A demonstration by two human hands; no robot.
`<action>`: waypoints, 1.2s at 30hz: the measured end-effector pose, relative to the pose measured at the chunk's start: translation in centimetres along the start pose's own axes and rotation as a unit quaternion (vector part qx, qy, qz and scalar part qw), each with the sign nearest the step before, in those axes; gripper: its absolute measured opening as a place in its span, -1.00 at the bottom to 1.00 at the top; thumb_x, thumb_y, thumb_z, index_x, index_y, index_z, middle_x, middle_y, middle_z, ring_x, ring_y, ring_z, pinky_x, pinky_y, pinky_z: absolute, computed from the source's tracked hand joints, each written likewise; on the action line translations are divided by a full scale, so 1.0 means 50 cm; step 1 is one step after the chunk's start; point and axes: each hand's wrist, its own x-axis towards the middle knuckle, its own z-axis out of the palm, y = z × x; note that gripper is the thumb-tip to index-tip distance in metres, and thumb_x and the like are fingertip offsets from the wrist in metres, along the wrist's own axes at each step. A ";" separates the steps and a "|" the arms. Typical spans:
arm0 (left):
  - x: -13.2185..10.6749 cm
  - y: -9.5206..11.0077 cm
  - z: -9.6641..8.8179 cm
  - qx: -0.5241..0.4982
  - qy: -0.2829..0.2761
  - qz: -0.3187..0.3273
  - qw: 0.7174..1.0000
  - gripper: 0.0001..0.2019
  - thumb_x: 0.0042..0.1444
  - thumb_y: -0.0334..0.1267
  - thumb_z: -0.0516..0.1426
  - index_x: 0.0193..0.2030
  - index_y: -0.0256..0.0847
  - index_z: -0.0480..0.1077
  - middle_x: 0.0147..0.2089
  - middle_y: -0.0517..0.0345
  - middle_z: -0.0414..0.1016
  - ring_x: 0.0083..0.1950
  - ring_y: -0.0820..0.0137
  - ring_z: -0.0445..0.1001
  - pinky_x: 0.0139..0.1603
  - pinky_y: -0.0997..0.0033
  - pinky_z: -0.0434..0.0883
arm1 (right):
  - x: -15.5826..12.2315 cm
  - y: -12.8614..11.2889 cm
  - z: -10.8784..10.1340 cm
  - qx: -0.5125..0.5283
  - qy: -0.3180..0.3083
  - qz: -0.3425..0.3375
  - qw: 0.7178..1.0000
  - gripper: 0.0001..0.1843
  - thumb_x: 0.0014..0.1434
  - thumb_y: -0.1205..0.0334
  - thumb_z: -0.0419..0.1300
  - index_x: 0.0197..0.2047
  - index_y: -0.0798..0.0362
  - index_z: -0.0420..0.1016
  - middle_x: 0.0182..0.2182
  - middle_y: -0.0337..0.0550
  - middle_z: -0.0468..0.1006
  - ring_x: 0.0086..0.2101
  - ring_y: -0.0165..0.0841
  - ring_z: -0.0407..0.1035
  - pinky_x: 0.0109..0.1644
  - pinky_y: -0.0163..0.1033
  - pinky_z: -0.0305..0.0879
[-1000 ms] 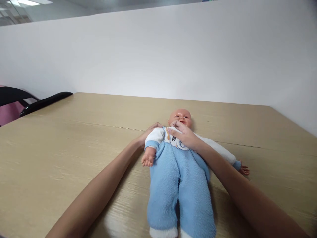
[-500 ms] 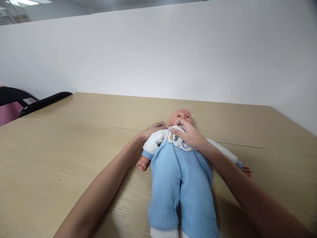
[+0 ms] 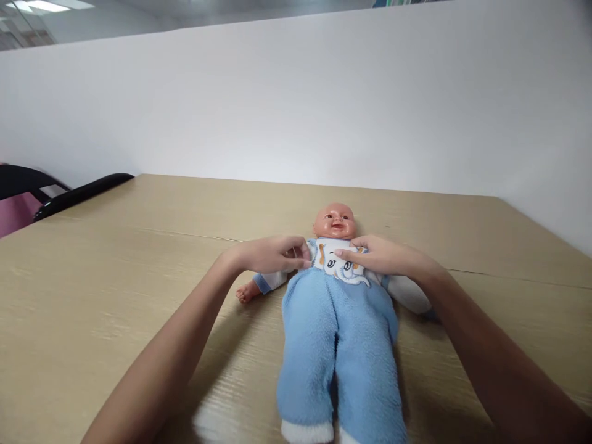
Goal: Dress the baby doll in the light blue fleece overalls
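Doll (image 3: 340, 354): lay on its back near the middle of the table, head toward the wall and legs toward the camera. Saw, largest of all, a white wall (image 3: 296, 111) rising behind the table's far edge. Saw next the table (image 3: 148, 216) itself, pale and wood-grained, with a thin seam running across. Noted a black chair (image 3: 87, 192) at its left edge, with something pink (image 3: 17, 211) showing beside the chair.

Took in the doll's outfit (image 3: 309, 339): fleecy blue over the legs, white at the ankles, with white sleeves and blue cuffs.

Found the left hand (image 3: 271, 253) near the doll's shoulder, fingers curved and thumb close to the edge of the chest panel; could not tell whether pinching cloth or merely touching. Found the right hand (image 3: 388, 254) at the panel's opposite side, thumb laid over the print, fingers bent just below the neck; could not tell whether gripping any fabric.

Saw the bald head (image 3: 335, 219) beyond and between both hands. Made out an elephant design on the white chest panel (image 3: 341, 265). Spotted, smallest, one doll hand (image 3: 247, 292) beyond its cuff.
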 end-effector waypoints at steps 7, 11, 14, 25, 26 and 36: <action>-0.021 -0.001 -0.029 0.036 -0.101 -0.035 0.994 -0.80 0.16 -0.03 0.39 -0.20 -0.07 0.70 -0.20 0.13 0.75 -0.13 0.14 0.67 -0.13 0.34 0.50 | 0.013 0.018 0.018 0.024 0.034 -0.032 0.999 -0.22 0.27 -0.61 0.17 -0.13 -0.01 0.71 -0.20 -0.03 0.78 -0.19 0.01 0.59 -0.14 -0.03 0.37; -0.027 0.003 -0.034 0.019 -0.178 -0.052 0.982 -0.75 0.20 -0.01 0.38 -0.05 -0.03 0.65 -0.10 0.09 0.76 -0.04 0.08 0.70 -0.07 0.28 0.52 | 0.012 0.017 0.022 0.044 0.033 -0.025 0.998 -0.26 0.26 -0.58 0.22 -0.10 -0.03 0.73 -0.14 -0.02 0.79 -0.14 0.03 0.61 -0.09 -0.03 0.41; -0.028 0.001 -0.036 0.028 -0.196 -0.036 0.980 -0.77 0.24 -0.01 0.35 -0.08 -0.06 0.61 -0.13 0.08 0.69 -0.10 0.14 0.62 -0.11 0.32 0.47 | 0.010 0.013 0.019 0.050 0.011 -0.010 0.999 -0.29 0.30 -0.55 0.21 -0.05 -0.05 0.74 -0.06 -0.05 0.79 -0.06 0.04 0.62 -0.01 -0.03 0.41; -0.025 -0.036 -0.027 -0.039 -0.091 -0.010 0.995 -0.70 0.12 -0.04 0.44 -0.07 -0.11 0.64 -0.31 0.14 0.57 -0.31 0.26 0.52 -0.34 0.42 0.43 | 0.011 0.024 0.017 0.047 -0.010 -0.034 0.998 -0.36 0.38 -0.47 0.19 0.03 -0.08 0.72 0.01 -0.10 0.78 0.00 0.00 0.60 0.03 -0.06 0.42; -0.022 -0.038 -0.025 -0.030 -0.085 -0.011 0.996 -0.68 0.10 -0.04 0.46 -0.06 -0.11 0.64 -0.32 0.14 0.57 -0.33 0.27 0.52 -0.36 0.42 0.41 | 0.011 0.025 0.017 0.046 -0.012 -0.034 0.998 -0.36 0.38 -0.46 0.19 0.04 -0.08 0.71 0.00 -0.11 0.78 0.00 0.00 0.60 0.03 -0.06 0.42; -0.019 0.001 -0.021 0.241 0.025 -0.043 0.969 -0.87 0.36 -0.23 0.18 0.00 -0.09 0.50 -0.01 0.11 0.63 -0.05 0.22 0.57 -0.08 0.26 0.43 | -0.048 0.062 0.032 0.027 0.138 -0.050 0.989 -0.54 0.44 -0.26 0.16 0.04 -0.07 0.58 0.01 -0.04 0.72 0.03 0.02 0.57 0.13 0.05 0.44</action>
